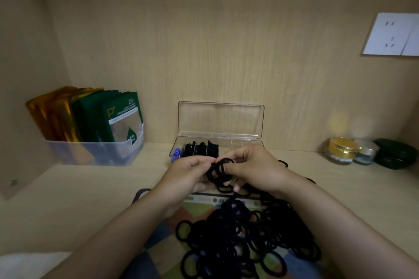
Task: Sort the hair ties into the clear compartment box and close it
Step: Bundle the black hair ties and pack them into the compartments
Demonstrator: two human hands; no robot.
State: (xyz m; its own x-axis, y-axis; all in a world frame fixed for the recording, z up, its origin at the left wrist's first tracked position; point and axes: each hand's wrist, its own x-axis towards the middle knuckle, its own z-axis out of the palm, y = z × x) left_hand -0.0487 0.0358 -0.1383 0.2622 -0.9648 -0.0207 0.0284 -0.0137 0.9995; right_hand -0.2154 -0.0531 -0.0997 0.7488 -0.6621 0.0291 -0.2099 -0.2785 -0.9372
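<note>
A clear compartment box (240, 142) stands at the back of the shelf with its lid (221, 120) upright and open. Its left compartments hold blue and black hair ties (199, 148); the right ones look empty. Just in front of the box, my left hand (188, 175) and my right hand (254, 166) together pinch a small bunch of black hair ties (218, 172). A big pile of black hair ties (244, 238) lies below my hands on a colourful patterned mat (158, 240).
A translucent bin (95, 153) with gold and green packets stands at the left. Two small jars (342, 149) and a dark green case (394, 154) sit at the right. A white wall socket (392, 34) is on the back panel.
</note>
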